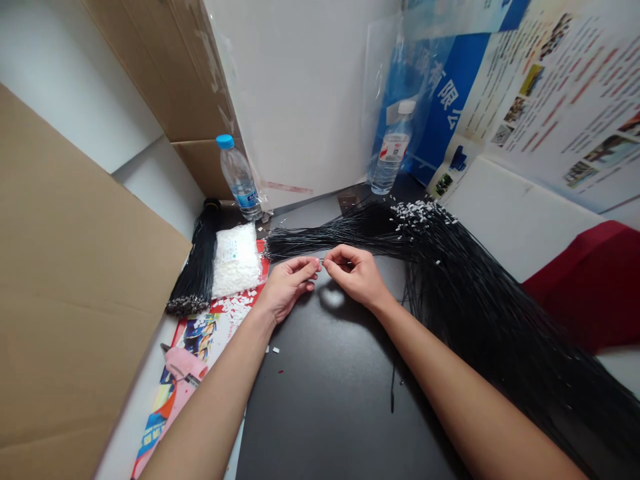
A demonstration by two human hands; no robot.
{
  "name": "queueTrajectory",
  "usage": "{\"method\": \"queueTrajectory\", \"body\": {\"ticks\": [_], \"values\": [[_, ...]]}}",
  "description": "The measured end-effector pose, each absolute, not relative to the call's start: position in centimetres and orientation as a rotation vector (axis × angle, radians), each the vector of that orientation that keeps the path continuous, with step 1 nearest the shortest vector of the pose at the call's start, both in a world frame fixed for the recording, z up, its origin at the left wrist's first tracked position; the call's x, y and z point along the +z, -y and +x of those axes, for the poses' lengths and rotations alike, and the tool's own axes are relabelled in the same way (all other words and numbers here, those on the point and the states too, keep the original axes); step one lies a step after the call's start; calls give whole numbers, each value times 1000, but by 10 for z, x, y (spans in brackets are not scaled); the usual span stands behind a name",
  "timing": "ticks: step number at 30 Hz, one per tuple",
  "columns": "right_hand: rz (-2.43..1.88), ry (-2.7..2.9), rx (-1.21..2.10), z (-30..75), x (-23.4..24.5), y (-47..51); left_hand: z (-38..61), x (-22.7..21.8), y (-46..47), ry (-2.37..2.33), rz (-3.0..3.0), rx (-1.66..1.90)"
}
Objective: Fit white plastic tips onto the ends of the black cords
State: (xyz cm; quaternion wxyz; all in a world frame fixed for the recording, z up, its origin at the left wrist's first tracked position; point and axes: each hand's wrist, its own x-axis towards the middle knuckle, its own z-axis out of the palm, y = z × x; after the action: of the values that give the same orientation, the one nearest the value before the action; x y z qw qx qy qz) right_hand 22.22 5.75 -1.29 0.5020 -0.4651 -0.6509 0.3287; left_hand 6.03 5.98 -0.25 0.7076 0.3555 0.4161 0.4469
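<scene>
Over the dark tabletop, my left hand (290, 287) and my right hand (357, 275) meet almost fingertip to fingertip. Thumb and index finger of the left are pinched on a tiny whitish piece, apparently a small white connector, mostly hidden by the fingertips. A thin black wire is pinched in my right hand, and a short dark bit of it shows between the two hands. Behind them lies a bundle of black wires (340, 233). Loose white connectors (235, 307) are scattered left of my left hand, beside a clear bag of white connectors (237, 260).
A large pile of black wires (465, 300) with white ends (423, 215) covers the right side. At left are another wire bundle (195, 267) and a pink glue gun (185, 367). Two water bottles (237, 177) (393, 150) stand at the back; cardboard (75, 280) rises at left.
</scene>
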Motion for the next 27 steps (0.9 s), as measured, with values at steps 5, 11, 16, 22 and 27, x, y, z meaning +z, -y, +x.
{"method": "queueTrajectory", "body": {"ticks": [5, 11, 16, 22, 27], "values": [[-1109, 1596, 760, 223, -11, -55, 60, -3, -60, -937, 767, 1001], [-1085, 1724, 530, 223, -10, -52, 59, -6, -62, -926, 755, 1012], [-1066, 1775, 413, 225, -11, -52, 59, -5, -61, -927, 738, 995], [-1078, 1857, 240, 226, -13, -52, 59, -5, -61, -919, 728, 1000], [-1118, 1886, 131, 225, -15, -52, 59, -6, -61, -908, 742, 997]]}}
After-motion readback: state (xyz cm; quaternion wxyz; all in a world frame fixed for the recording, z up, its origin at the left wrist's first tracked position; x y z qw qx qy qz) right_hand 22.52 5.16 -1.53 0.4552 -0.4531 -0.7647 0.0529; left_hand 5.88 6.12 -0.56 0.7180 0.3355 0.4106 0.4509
